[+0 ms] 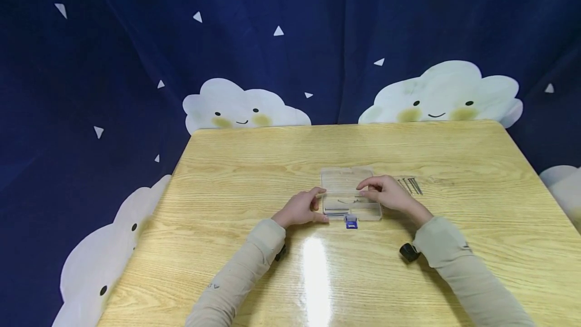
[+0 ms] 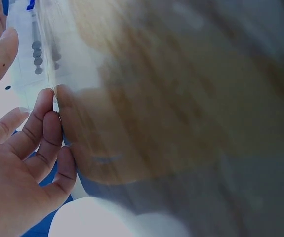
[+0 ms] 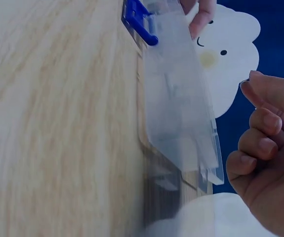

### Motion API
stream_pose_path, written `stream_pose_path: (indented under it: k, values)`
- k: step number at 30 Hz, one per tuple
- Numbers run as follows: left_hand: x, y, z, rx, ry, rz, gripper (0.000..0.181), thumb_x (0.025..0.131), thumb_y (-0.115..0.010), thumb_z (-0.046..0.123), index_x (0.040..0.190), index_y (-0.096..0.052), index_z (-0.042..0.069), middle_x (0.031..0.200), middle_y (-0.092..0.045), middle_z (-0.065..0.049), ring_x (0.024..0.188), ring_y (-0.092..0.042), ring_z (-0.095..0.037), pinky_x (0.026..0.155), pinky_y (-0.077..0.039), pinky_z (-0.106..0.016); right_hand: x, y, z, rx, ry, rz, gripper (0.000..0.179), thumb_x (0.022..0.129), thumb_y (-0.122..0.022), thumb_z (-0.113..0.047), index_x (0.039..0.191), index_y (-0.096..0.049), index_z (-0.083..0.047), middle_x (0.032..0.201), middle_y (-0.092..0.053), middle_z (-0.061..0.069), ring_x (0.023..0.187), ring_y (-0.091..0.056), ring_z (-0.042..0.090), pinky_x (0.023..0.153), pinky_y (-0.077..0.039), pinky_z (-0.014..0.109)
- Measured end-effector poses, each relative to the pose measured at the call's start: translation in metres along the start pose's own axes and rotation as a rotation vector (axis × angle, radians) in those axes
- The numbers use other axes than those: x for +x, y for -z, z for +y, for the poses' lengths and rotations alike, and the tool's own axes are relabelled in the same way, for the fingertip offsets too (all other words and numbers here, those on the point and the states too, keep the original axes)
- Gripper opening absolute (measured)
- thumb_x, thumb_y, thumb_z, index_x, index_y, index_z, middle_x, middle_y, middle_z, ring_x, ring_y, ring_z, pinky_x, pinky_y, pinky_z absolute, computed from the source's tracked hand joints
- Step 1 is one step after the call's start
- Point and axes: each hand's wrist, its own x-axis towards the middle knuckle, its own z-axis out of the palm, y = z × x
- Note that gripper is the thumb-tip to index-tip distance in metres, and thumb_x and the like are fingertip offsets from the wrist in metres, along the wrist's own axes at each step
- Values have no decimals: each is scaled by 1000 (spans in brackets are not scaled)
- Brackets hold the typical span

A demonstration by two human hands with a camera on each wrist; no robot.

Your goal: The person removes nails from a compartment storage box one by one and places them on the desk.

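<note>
A clear plastic box (image 1: 374, 211) lies with its lid (image 1: 347, 179) folded back and a blue latch (image 1: 351, 222) at its front. Long thin nails (image 1: 336, 213) lie in its front left part; through its end wall several round heads (image 2: 37, 59) show. My left hand (image 1: 305, 208) holds the box's left end, thumb at the front corner, index finger at the back one. Over the right side of the box hovers my right hand (image 1: 388, 193), thumb and index tips a little apart, the other fingers (image 3: 260, 143) loosely curled. No object shows between its fingertips.
Several loose nails (image 1: 412, 186) lie on the wooden table (image 1: 236, 165) to the right of the box, beyond my right hand. A dark blue curtain (image 1: 272, 54) with white clouds hangs behind the table and along its left side.
</note>
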Motion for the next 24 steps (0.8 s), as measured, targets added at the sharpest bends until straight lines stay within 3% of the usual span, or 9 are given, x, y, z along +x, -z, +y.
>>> stream_pose_path:
  k: [10,13,19,24]
  values:
    - [0,1,1,-10,-7,6,73,74,-75,37,133,-43,8,78,-55,-1,62,-42,-9,61,-36,-23,6,-17,2,2,39,0,16,81,-68,-6,93,-67,3,59,-44,-3,50,-35,6,50,-33,23]
    - [0,1,1,-13,-8,7,73,73,-76,36,132,-43,8,79,-56,-2,62,-43,-9,61,-36,-23,6,-21,-6,-9,47,-8,15,80,-68,-2,93,-67,5,61,-45,-1,52,-35,8,51,-33,23]
    - [0,1,1,-6,-8,7,73,73,-76,36,132,-43,8,78,-56,-3,61,-42,-8,61,-36,-22,5,-24,-32,-38,152,-15,13,76,-68,7,89,-66,8,62,-47,5,54,-36,10,50,-32,24]
    - [1,2,1,-1,-3,4,72,74,-75,36,132,-43,9,77,-55,0,61,-42,-8,60,-36,-22,12,-31,-17,-73,211,-31,13,74,-71,3,88,-70,2,66,-47,-2,56,-35,7,51,-33,23]
